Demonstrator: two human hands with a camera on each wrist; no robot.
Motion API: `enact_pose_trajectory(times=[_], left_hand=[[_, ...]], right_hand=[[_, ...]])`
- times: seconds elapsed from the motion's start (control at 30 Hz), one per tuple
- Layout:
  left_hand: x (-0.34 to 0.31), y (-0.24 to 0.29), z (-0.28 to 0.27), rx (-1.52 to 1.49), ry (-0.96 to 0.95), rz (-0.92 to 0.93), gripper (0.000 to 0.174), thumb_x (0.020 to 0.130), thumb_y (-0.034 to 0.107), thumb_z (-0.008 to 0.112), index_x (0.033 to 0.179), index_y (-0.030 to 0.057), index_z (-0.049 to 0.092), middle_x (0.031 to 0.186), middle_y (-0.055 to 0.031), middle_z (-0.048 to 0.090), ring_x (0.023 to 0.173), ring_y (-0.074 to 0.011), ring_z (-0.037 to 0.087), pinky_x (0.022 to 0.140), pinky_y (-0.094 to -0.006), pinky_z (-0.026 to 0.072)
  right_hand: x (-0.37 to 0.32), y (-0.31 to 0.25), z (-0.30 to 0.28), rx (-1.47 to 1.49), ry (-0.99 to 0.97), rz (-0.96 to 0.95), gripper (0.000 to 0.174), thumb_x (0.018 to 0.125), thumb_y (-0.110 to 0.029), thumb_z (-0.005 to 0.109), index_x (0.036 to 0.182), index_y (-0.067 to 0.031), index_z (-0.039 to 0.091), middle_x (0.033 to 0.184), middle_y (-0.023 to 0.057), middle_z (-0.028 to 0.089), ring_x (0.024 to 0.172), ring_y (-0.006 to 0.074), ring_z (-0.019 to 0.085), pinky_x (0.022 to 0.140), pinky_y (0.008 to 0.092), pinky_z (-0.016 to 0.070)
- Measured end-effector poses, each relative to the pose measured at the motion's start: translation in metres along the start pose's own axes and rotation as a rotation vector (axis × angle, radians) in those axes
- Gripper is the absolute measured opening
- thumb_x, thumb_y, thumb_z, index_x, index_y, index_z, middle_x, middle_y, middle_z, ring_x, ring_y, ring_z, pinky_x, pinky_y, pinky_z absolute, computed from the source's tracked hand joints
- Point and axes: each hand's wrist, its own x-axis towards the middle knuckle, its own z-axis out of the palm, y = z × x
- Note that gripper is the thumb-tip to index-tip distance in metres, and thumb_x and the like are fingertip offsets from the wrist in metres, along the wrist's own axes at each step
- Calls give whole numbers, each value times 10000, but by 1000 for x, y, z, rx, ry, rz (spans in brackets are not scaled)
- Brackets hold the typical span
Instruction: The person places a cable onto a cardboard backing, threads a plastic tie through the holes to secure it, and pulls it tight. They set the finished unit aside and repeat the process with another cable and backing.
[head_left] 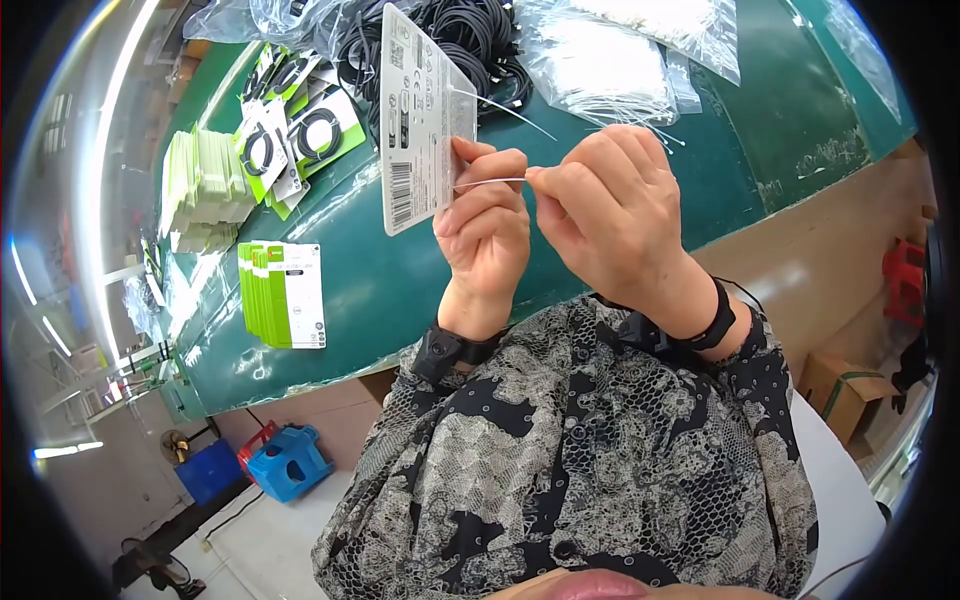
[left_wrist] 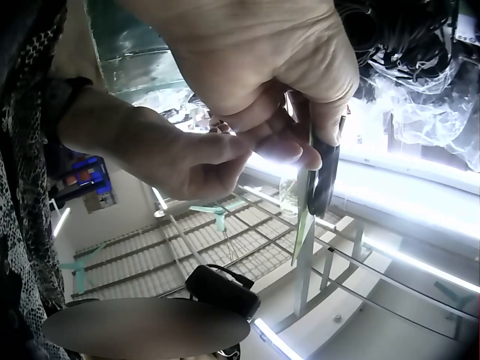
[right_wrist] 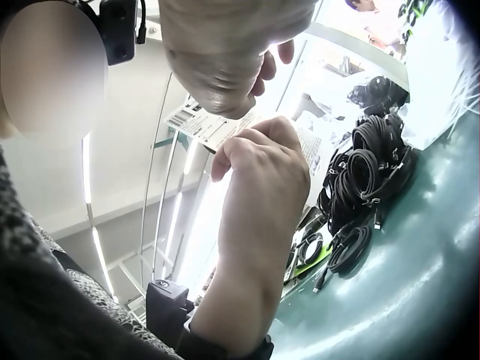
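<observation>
Table: green, glossy, worn near one edge (head_left: 725, 195); strip lights and a green fan (left_wrist: 217, 214) show overhead.
Card: upright in the air above the table (head_left: 420, 150), its white printed back facing the right hand.
Print on card: a QR code (head_left: 397, 52) near the top, a CE mark (head_left: 418, 101), rows of icons, and a barcode (head_left: 401, 190) low down; the small text is too fine to read.
Left hand: grasping the card by its near edge (head_left: 487, 225).
Right hand: fingertips pinching the tie's end (head_left: 615, 210).
Tie: thin, white, stretched between card and right hand (head_left: 490, 182); another white strip juts out higher up.
Cables: black, heaped behind the card (head_left: 490, 40).
Bags: clear, filled with white ties (head_left: 600, 70).
Coiled packs: black coils on green-and-white cards (head_left: 320, 135).
Stacks: one standing row (head_left: 210, 180), one fanned pile (head_left: 305, 300) bearing a red mark, lettering illegible.
</observation>
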Motion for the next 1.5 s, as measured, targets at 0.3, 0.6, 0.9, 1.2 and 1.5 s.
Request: enact_pose_trajectory(times=[0.3,0.6,0.9,1.2,1.5], left_hand=[[-5,11,-12,89,-6,-43,282,966,189,467,1107,-40,551,847,-72,483,555,-150,511,468,-280,405],[-10,17,-11,1006,382,207,263,936,205,539,1152,54,548,1071,-88,621,849,-187,605,680,-330,478],[-11,9,-12,1419,368,525,240,924,146,563,1134,31,554,1029,-88,634,917,-220,620,711,-315,496],[-14,-2,-25,1452,291,721,217,899,38,570,1115,29,569,1048,-52,625,911,-172,609,742,-305,494],[-21,7,-16,1560,45,710,179,875,24,595,1054,19,603,1029,-38,626,899,-173,613,775,-303,502]], right_hand=[[5,-3,4,95,-35,30,183,639,-10,688,794,-57,602,703,57,512,643,255,502,650,354,427],[-21,32,13,565,-137,577,282,762,19,633,1030,-16,551,875,104,616,781,242,618,689,335,487],[-20,62,-3,303,244,596,210,816,58,579,1011,-19,593,977,71,590,878,166,567,760,310,475],[-7,15,-1,-123,-103,-278,217,690,-66,657,887,-156,643,957,-16,585,836,167,517,774,317,388],[-11,11,-3,36,-70,-384,181,723,-114,656,902,-145,660,999,-4,606,838,167,519,766,318,399]])
